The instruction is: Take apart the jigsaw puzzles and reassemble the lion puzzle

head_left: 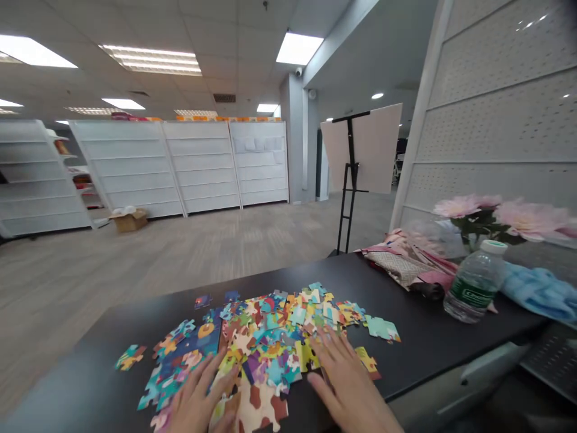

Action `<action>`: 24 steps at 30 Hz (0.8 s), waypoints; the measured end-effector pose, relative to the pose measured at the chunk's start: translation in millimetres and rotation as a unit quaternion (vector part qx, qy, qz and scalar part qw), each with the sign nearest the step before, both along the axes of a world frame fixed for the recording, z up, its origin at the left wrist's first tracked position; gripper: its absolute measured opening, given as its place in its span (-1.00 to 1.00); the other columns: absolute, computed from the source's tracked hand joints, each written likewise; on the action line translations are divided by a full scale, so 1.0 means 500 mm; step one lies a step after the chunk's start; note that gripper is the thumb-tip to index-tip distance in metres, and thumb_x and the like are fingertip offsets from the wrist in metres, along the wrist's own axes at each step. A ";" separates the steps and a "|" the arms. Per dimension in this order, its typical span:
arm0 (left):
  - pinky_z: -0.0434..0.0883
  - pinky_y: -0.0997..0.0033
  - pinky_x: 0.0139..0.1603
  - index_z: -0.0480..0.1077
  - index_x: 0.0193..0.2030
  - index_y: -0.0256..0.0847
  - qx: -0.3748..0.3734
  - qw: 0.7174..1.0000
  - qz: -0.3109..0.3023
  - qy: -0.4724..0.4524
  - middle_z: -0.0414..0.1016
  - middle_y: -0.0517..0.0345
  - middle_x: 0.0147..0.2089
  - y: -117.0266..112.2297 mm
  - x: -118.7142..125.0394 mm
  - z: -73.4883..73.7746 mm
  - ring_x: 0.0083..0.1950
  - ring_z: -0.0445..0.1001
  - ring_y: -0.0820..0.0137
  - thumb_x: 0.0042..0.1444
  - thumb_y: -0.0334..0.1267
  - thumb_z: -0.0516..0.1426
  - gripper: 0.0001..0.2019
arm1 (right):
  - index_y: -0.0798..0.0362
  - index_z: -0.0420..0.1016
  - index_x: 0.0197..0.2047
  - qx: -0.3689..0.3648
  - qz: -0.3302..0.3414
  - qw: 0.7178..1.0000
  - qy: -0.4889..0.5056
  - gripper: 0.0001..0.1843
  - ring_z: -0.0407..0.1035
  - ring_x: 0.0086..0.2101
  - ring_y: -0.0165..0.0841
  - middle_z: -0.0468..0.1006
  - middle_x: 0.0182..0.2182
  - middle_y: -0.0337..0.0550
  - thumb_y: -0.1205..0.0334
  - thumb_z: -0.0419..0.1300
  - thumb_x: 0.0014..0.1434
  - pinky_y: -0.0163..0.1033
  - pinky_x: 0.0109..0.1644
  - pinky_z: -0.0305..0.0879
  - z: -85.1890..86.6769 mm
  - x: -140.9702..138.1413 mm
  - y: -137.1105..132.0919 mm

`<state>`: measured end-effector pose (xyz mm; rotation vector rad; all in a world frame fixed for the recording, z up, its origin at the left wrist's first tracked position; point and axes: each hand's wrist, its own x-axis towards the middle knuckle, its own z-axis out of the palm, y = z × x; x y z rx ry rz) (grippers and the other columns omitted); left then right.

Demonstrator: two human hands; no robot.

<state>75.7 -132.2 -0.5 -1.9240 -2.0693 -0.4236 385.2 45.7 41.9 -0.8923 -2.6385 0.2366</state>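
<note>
A heap of colourful jigsaw puzzle pieces (pixel 270 337) spreads over the black table, with several overlapping. My left hand (pixel 198 394) rests on the near left part of the heap, fingers spread over the pieces. On the heap's right side lies my right hand (pixel 338 373), its fingers apart and the fingertips touching pieces. Between the hands is a cream piece with brown patches (pixel 261 409). A dark blue picture panel (pixel 207 337) shows under the pieces on the left. One loose piece (pixel 130 357) sits apart at far left, and a pale green piece (pixel 382 328) at the right.
At the right of the black table (pixel 315 273) stand a water bottle (pixel 475 282) and pink flowers (pixel 509 216). Near them are a patterned cloth bag (pixel 406 261) and a light blue cloth (pixel 541 288). An easel (pixel 349 180) stands beyond the table. White shelves (pixel 198 165) line the back.
</note>
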 end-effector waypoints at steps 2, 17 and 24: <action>0.46 -0.02 0.12 0.22 0.37 0.24 -0.022 0.998 -0.059 0.009 0.16 0.06 0.45 0.036 0.050 0.019 0.36 0.25 -0.06 0.24 -0.04 0.21 -0.44 | -0.16 0.08 0.45 0.041 -0.017 0.999 -0.015 -0.32 0.09 0.34 0.04 0.16 0.38 -0.15 -0.17 0.05 0.35 0.22 0.33 0.20 -0.039 0.063 0.020; 0.50 0.23 -0.04 0.47 -0.05 -0.09 0.038 0.980 -0.188 -0.052 0.58 -0.05 0.01 0.249 0.448 -0.084 0.14 0.50 0.09 0.33 -0.24 0.15 -0.88 | -0.03 0.42 0.27 0.112 0.003 0.991 0.072 -0.53 0.38 0.19 -0.34 0.48 0.21 -0.12 0.33 -0.06 0.39 -0.27 0.26 0.35 -0.056 0.216 0.103; 0.38 -0.35 0.15 0.29 0.31 0.04 -0.041 0.971 -0.220 -0.087 0.33 -0.20 0.33 0.294 0.474 -0.065 0.32 0.27 -0.29 0.05 0.19 0.31 -0.28 | -0.10 0.13 0.43 0.012 -0.067 0.998 -0.009 -0.44 0.00 0.38 -0.13 0.14 0.41 -0.08 0.02 -0.07 0.42 0.24 0.42 0.00 0.030 0.178 0.156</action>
